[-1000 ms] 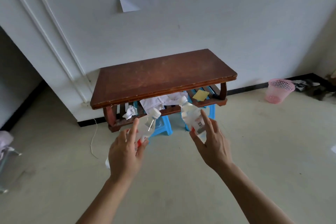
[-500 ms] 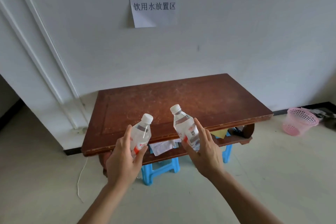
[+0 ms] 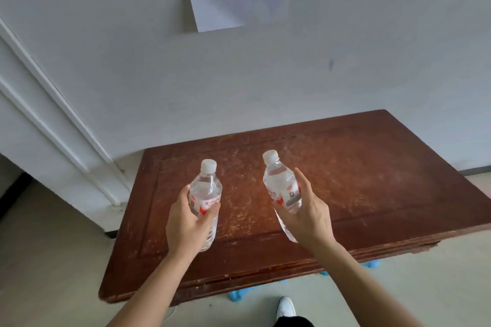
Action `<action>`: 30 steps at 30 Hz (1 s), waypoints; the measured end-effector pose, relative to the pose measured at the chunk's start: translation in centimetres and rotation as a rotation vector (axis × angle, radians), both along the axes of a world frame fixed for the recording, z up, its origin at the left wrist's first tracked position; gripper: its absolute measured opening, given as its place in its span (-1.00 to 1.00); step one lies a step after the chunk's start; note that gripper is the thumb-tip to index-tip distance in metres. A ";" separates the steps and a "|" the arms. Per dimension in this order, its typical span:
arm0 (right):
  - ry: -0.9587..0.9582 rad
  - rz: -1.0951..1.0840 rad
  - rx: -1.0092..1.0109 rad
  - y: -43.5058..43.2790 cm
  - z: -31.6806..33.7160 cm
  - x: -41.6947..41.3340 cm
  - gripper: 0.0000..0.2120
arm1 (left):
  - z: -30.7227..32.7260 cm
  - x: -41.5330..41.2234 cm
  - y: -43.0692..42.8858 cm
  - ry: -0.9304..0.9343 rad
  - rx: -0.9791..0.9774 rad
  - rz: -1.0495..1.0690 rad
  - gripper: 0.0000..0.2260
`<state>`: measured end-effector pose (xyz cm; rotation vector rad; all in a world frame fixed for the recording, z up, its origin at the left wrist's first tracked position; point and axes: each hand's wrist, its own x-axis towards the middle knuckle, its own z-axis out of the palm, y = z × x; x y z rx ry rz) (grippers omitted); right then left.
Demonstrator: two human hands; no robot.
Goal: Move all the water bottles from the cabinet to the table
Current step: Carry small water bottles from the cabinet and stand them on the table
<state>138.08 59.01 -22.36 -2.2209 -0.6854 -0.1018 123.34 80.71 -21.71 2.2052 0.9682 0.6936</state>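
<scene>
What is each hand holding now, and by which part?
The left hand grips a clear plastic white-capped water bottle round its labelled middle; the right hand grips a second clear plastic bottle round its label and lower body.

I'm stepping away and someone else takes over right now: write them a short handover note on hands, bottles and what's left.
Left hand grips the left bottle; right hand grips the right bottle.
Both bottles are capped, held over the table, neither released.
Done: two bottles brought to the table.
Left: set both down; the cabinet is out of view, so check it for more.
</scene>
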 end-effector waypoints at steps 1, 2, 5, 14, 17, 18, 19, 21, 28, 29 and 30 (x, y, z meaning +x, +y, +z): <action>0.002 0.001 -0.014 1.4 -0.2 2.6 -0.12 | -0.1 2.1 1.4 0.008 -0.023 0.018 -0.35; 0.013 0.007 -0.025 2.3 -0.2 4.6 -0.11 | 0.0 3.6 2.4 0.017 -0.048 0.035 -0.38; 0.076 0.024 -0.077 5.6 -0.3 10.2 -0.11 | 0.2 8.1 5.3 0.044 -0.047 0.081 -0.40; 0.266 0.115 -0.108 15.0 -2.5 19.5 -0.31 | -2.5 16.1 14.3 0.221 -0.074 -0.055 -0.42; 0.323 0.087 -0.060 17.8 -3.5 21.0 -0.29 | -3.5 18.8 17.5 0.206 -0.159 -0.057 -0.42; 0.362 0.069 -0.048 18.7 -3.8 21.4 -0.28 | -3.8 19.7 18.4 0.192 -0.200 -0.055 -0.42; 0.401 0.046 -0.030 19.6 -3.8 21.7 -0.27 | -4.0 20.5 19.2 0.177 -0.237 -0.054 -0.43; 0.473 -0.003 0.007 21.7 -4.3 22.3 -0.24 | -4.7 22.1 20.9 0.157 -0.297 -0.055 -0.45; 0.559 0.064 0.012 28.3 -5.6 24.0 -0.22 | -5.6 26.4 25.9 0.154 -0.365 -0.202 -0.43; 0.545 0.122 -0.035 29.0 -5.4 24.4 -0.20 | -5.5 26.6 26.5 0.182 -0.360 -0.257 -0.42; 0.545 0.184 -0.066 29.7 -5.3 25.0 -0.18 | -5.5 26.6 27.2 0.216 -0.353 -0.310 -0.40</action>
